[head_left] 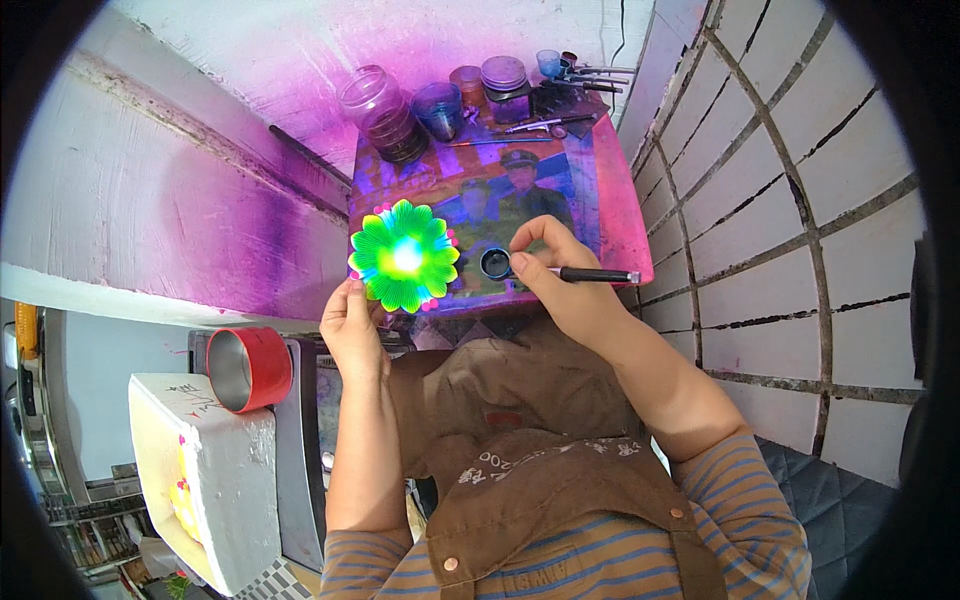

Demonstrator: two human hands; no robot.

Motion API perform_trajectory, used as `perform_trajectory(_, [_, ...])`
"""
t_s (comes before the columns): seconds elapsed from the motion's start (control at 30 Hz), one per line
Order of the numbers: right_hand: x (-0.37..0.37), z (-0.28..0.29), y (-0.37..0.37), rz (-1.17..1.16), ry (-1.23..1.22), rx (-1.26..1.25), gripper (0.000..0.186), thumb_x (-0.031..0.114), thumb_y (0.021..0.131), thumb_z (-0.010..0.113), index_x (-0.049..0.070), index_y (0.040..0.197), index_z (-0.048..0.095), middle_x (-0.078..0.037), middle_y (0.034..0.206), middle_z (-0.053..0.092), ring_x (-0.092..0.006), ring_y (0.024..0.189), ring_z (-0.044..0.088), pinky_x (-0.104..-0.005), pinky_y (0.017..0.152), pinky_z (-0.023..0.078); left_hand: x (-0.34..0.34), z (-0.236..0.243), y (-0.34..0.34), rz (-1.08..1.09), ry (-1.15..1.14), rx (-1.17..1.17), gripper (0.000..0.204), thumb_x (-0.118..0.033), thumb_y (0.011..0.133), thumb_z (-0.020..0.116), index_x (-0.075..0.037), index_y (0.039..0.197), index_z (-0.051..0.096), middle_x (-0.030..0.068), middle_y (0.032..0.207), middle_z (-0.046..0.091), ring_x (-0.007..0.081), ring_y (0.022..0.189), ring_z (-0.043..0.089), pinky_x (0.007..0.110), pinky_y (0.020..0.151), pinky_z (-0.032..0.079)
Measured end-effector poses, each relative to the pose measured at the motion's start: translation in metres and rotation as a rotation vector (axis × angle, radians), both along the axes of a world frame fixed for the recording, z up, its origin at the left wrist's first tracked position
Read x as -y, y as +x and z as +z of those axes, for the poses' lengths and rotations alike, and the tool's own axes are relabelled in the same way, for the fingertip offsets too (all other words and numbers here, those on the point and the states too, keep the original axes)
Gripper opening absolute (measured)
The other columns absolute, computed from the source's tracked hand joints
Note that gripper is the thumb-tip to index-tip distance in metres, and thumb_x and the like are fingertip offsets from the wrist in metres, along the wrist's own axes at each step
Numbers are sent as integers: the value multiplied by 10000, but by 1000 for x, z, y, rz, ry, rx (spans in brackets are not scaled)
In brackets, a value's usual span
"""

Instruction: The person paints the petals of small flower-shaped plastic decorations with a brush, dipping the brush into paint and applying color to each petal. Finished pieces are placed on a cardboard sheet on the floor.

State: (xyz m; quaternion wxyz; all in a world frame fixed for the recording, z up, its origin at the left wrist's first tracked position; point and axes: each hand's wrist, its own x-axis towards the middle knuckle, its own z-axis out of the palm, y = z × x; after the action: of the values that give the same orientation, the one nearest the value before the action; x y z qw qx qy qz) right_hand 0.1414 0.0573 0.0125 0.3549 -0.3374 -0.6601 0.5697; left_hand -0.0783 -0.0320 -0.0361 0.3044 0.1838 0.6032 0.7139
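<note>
My left hand [352, 322] pinches the lower left rim of a flower-shaped piece [425, 265]. Its layered petals are bright green with yellow-green tips, pink dots show around the edge, and the middle glares white. To the right, my right hand [560, 280] is closed around a slim airbrush [597, 275] with a black and silver body. A small round cup [495, 263] of dark liquid sits at the airbrush's front, beside my thumb and forefinger. A gap separates the cup from the flower. Both hands are over the near part of a paint-stained table [625, 220].
At the table's back stand a clear jar [385, 110], a blue cup [437, 110], a lidded jar [506, 85] and several brushes [590, 80]. Pink-stained wall lies left, tiled wall right. Lower left, a red tin [250, 370] rests by a white foam box [235, 480].
</note>
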Motion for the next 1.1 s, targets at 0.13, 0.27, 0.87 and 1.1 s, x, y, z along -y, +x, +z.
perform_trajectory(0.13, [-1,1,3,-19,-19,43,160,164,807,489,47,908,446,-27,568,471,-84,529,425,-264,500,329,0,5,1,11,9,-15,189,-138,859,499,14,950,566,59,793,597,112,655,561,236,593,462])
perform_trajectory(0.27, [2,-1,1,-19,-37,-5,156,150,801,477,47,912,442,-30,555,449,-92,497,397,-271,479,305,0,6,2,15,6,-17,199,-141,859,500,17,962,564,68,805,598,122,667,567,246,603,467])
perform_trajectory(0.87, [-9,4,-2,30,-103,-42,189,206,825,506,55,927,456,8,606,483,-57,565,409,-235,502,316,-10,3,-9,25,6,54,168,-167,855,502,-23,925,553,61,822,602,136,717,584,258,635,476])
perform_trajectory(1.1, [-30,1,1,10,-271,-215,229,264,851,491,67,960,449,67,593,339,-10,529,295,-166,468,229,14,10,-10,157,83,272,125,-143,845,509,-39,893,559,50,804,609,118,654,576,239,586,477])
